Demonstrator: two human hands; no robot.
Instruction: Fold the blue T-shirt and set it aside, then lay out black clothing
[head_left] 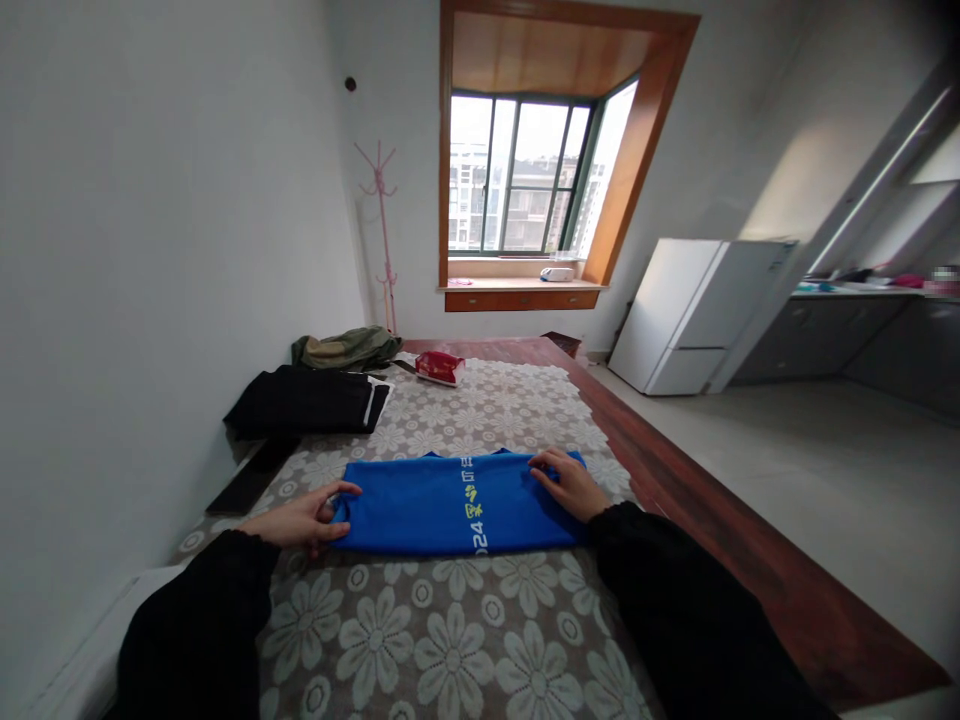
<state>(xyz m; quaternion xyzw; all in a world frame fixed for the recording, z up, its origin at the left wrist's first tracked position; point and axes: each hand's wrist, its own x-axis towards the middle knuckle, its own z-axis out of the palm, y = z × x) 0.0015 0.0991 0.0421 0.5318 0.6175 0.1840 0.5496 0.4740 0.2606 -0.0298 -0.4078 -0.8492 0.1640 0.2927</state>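
Daylight from window (517, 180), glaring white; dimmer indoors, edges stretched, upper-right corner dark.

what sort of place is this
Most likely someone's home, perhaps a small flat: a white fridge stands near grey kitchen cabinets, and a pink coat stand is in the far corner.

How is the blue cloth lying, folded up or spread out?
Folded: the blue cloth makes a long, narrow strip with fairly straight edges, and its printed writing runs right to them.
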